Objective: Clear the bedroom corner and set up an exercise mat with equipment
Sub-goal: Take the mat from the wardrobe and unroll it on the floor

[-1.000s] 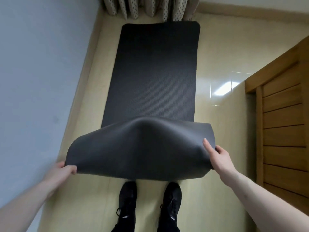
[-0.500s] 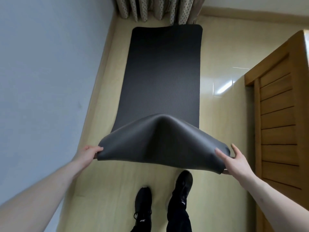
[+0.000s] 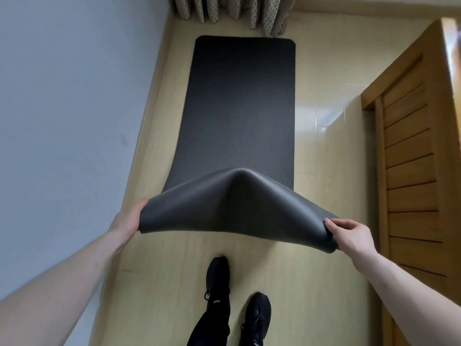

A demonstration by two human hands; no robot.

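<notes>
A pale blue-grey wall (image 3: 74,108) is seen on the left, met by a glossy light yellow floor (image 3: 331,78). Spotted curtains (image 3: 232,8) are hung at the far end. A slatted wooden door (image 3: 419,171) is set on the right, and window light is reflected on the floor beside it.

Both hands (image 3: 351,236) have drawn the mat (image 3: 239,116) end nearer, apparently lower, and the right foot (image 3: 257,318) has stepped back.

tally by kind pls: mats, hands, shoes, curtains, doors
Exercise mat: 1, far end flat, near end lifted
Hands: 2, left hand and right hand, each gripping a near corner
Black shoes: 2
Curtain: 1
Wooden door: 1
Total: 7
</notes>
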